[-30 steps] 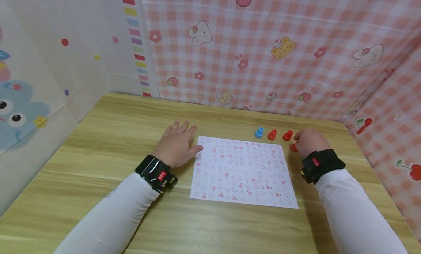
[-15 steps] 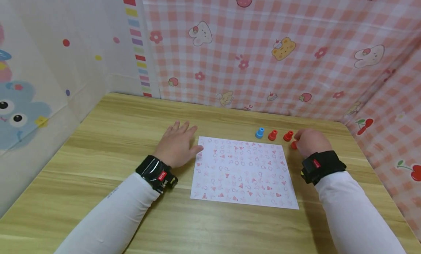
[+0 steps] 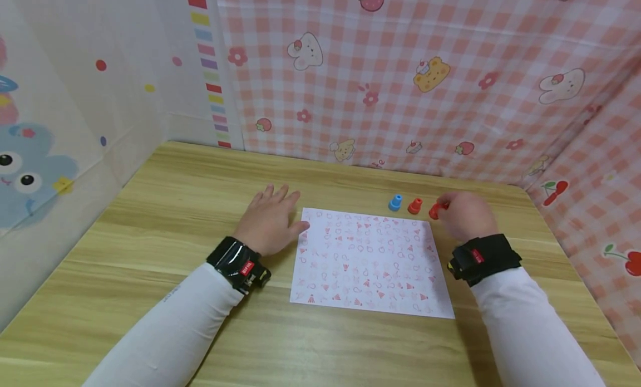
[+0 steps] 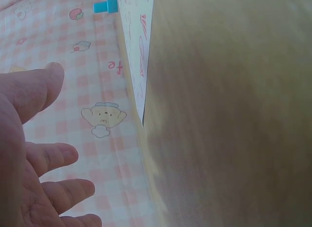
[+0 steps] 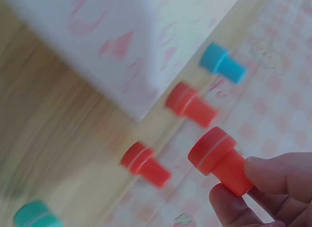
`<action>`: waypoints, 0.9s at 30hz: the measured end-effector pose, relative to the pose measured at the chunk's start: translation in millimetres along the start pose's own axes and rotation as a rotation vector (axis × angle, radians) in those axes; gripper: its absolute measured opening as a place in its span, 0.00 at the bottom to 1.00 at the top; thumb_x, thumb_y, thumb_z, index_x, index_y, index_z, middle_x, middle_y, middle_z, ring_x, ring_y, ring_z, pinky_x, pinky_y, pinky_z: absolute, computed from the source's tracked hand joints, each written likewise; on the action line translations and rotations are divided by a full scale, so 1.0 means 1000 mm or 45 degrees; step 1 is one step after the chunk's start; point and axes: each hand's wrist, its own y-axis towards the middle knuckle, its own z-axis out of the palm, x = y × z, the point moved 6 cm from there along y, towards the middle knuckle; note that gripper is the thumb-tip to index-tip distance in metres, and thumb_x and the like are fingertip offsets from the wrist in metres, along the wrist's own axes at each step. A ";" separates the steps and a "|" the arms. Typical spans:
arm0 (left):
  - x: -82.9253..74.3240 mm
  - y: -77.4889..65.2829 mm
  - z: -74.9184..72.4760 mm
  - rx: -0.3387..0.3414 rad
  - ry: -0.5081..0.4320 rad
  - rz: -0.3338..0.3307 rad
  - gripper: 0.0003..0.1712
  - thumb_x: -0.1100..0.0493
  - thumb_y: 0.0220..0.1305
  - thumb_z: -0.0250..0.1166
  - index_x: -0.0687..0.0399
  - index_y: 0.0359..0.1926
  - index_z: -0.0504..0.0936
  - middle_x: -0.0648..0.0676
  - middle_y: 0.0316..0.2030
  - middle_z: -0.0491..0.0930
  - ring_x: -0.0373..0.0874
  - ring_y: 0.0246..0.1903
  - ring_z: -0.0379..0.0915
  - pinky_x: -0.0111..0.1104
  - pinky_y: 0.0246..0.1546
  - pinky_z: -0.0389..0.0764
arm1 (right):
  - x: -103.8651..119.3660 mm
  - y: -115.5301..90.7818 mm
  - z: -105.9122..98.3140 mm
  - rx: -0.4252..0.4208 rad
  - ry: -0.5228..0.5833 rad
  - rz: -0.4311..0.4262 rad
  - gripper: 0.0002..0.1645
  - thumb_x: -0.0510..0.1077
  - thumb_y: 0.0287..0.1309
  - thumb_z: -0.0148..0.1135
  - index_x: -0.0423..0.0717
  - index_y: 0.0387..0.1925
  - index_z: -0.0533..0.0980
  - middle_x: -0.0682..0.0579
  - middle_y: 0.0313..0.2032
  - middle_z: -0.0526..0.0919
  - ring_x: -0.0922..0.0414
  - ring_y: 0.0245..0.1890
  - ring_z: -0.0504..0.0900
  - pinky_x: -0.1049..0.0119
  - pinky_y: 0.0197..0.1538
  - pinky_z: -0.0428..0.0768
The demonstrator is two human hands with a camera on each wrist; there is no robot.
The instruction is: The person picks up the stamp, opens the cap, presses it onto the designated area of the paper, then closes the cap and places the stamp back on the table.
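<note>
My right hand (image 3: 468, 215) pinches a red stamp (image 5: 219, 158) between thumb and fingers at its narrow end. In the right wrist view the stamp is tilted, its wide ribbed end clear of the fingers, and it looks raised off the table. Two more red stamps stand behind it: one nearer (image 5: 145, 163), one farther (image 5: 191, 104). A blue stamp (image 3: 395, 202) ends the row. My left hand (image 3: 270, 220) rests palm down with fingers spread, the thumb by the left edge of a white paper (image 3: 370, 264). Small red and pink marks are printed across that sheet.
A teal stamp (image 5: 36, 215) shows at the lower left of the right wrist view; my hand hides it from the head view. Behind the wooden table (image 3: 200, 192) hangs a pink checked cloth (image 3: 380, 58), and a white patterned cloth (image 3: 115, 97) hangs at the left.
My right hand has shifted left and slightly back along the row, and its fingers now cover part of the red stamp nearest it. The left hand has stayed put.
</note>
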 end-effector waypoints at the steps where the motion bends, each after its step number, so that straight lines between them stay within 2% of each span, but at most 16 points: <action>1: 0.000 0.000 0.000 -0.002 0.000 0.002 0.42 0.34 0.62 0.54 0.53 0.69 0.59 0.64 0.68 0.52 0.64 0.65 0.40 0.56 0.65 0.47 | 0.004 -0.002 0.000 -0.004 0.010 -0.010 0.17 0.42 0.62 0.55 0.39 0.50 0.75 0.38 0.41 0.79 0.45 0.32 0.72 0.55 0.31 0.75; 16: -0.001 -0.001 0.002 -0.013 -0.021 0.000 0.42 0.33 0.62 0.53 0.52 0.69 0.59 0.63 0.68 0.53 0.62 0.65 0.40 0.55 0.65 0.47 | 0.067 -0.013 0.012 -0.070 0.170 -0.142 0.15 0.48 0.61 0.58 0.46 0.46 0.79 0.47 0.38 0.81 0.50 0.31 0.73 0.58 0.32 0.74; 27: -0.002 0.001 0.002 -0.022 -0.017 0.019 0.42 0.33 0.62 0.53 0.52 0.69 0.60 0.63 0.68 0.54 0.62 0.65 0.41 0.55 0.65 0.47 | 0.100 -0.019 0.021 -0.025 0.391 -0.167 0.14 0.49 0.61 0.59 0.50 0.47 0.78 0.51 0.41 0.80 0.52 0.34 0.72 0.59 0.32 0.76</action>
